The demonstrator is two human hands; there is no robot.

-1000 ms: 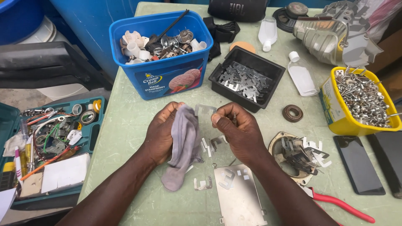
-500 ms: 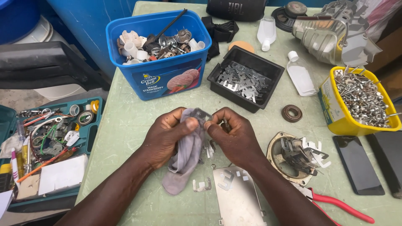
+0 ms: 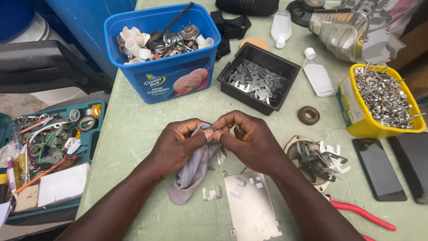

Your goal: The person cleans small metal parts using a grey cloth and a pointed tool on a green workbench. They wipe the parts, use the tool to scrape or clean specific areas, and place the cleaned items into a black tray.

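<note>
Head view: both hands pinch a grey cloth (image 3: 194,167) at the middle of the green surface (image 3: 129,134).
Left hand (image 3: 180,143) and right hand (image 3: 249,140) grasp its top end together; the rest hangs onto the surface. Behind stands a blue tub (image 3: 165,51) with a picture label on its front, a black tray (image 3: 258,78) beside it, a yellow box (image 3: 379,100) of screws at right.

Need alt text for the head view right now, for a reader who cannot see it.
Both hands, left hand and right hand, pinch a grey cloth together over a green table. Behind stand a blue tub and a black tray of metal parts.
</note>
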